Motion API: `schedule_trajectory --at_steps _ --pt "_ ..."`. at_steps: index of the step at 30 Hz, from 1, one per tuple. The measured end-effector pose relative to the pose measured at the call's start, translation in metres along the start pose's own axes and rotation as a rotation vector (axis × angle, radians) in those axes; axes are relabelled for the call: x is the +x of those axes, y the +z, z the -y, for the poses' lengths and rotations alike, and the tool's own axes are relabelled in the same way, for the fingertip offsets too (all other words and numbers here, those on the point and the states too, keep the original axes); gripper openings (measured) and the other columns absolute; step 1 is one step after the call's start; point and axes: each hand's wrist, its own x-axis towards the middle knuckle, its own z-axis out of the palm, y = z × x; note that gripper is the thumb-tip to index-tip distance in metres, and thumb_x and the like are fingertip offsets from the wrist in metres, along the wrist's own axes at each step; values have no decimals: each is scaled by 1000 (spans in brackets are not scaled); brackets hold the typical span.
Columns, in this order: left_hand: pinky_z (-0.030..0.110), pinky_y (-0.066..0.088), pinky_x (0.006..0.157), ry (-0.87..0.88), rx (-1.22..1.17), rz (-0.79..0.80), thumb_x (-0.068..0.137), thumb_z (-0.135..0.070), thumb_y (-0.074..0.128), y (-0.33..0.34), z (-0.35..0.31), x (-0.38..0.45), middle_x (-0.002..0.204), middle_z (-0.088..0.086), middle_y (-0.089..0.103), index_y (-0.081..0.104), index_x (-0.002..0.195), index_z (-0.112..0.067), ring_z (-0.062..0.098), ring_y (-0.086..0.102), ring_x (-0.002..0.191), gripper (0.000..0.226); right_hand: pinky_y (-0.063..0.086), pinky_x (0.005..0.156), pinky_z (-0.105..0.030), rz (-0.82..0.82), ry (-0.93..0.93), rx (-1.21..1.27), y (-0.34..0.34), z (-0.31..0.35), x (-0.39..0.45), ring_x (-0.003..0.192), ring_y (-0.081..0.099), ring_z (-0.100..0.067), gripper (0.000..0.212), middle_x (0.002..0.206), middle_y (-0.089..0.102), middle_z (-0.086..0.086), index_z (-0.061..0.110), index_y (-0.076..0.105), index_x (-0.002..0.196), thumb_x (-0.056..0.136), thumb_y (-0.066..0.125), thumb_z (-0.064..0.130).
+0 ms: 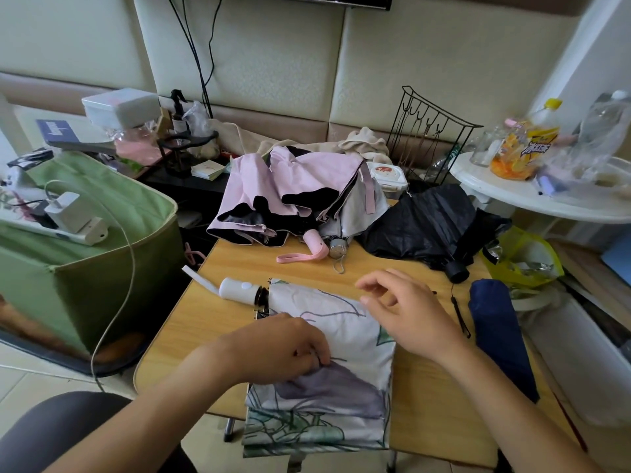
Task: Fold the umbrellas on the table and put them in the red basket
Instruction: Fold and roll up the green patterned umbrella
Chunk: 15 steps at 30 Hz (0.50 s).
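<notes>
A white umbrella with a purple and green flower print (341, 339) lies collapsed across the small wooden table (225, 336), its white handle pointing left. My left hand (283, 346) pinches a fold of its canopy near the middle. Just above the cloth, further right, my right hand (406, 308) hovers with fingers spread and nothing in it. At the back of the table lie a pink umbrella (283, 192), unfolded and crumpled, and a loose black umbrella (426, 227). A rolled navy umbrella (498, 332) rests at the right edge. No red basket is in view.
A green fabric bin (85, 254) holding a white charger stands left of the table. A white round side table (532, 192) with bottles and a black wire rack (426, 131) are at the back right. A yellow bag (526, 257) sits to the right.
</notes>
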Motion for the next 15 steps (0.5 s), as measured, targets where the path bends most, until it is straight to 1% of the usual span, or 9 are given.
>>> schedule_trajectory --at_steps 2,3,4,6,9,12,14,15 --pt "4 34 68 -15 18 -25 99 -26 58 1 -5 1 81 -22 62 73 111 -33 -9 55 74 20 49 93 -24 170 100 -47 6 -2 12 109 56 1 41 118 58 20 32 62 129 94 67 53" --pt "8 39 71 -16 29 -34 99 -27 59 2 -8 2 86 -19 67 73 110 -32 -5 57 77 19 49 95 -26 257 139 -65 8 -1 18 110 55 0 53 120 57 19 31 60 133 90 67 61" --pt "14 43 75 -19 42 -41 100 -29 59 2 -10 1 92 -16 71 73 110 -31 -1 59 81 18 49 96 -27 326 164 -71 9 0 23 111 56 -2 60 121 57 19 31 59 135 87 69 65" --pt "23 49 82 -31 61 -63 100 -31 58 3 -13 1 99 -12 75 74 108 -29 6 65 89 18 50 95 -29 419 185 -81 8 1 34 112 58 -6 63 121 61 16 32 62 132 82 73 69" --pt "28 53 84 -49 60 -101 101 -33 57 6 -15 1 97 -10 77 76 104 -27 10 68 88 20 52 94 -32 547 161 -104 6 7 47 109 61 -8 61 120 65 17 37 64 125 76 78 70" --pt "25 52 79 -66 68 -99 98 -28 61 9 -16 3 95 -10 76 75 103 -26 9 68 86 16 50 92 -33 600 109 -143 10 17 55 109 60 -11 61 123 63 12 31 60 129 80 81 60" --pt "24 50 76 -73 78 -101 95 -25 63 10 -16 4 95 -9 76 75 103 -27 9 68 88 15 48 86 -33 670 114 -171 12 24 61 108 58 -14 59 123 61 10 26 57 132 84 80 54" --pt "25 51 77 -79 76 -105 95 -25 63 10 -17 4 95 -9 76 76 103 -27 9 68 88 15 46 84 -33 717 124 -197 13 27 64 107 56 -15 60 122 58 10 24 54 134 86 78 53"
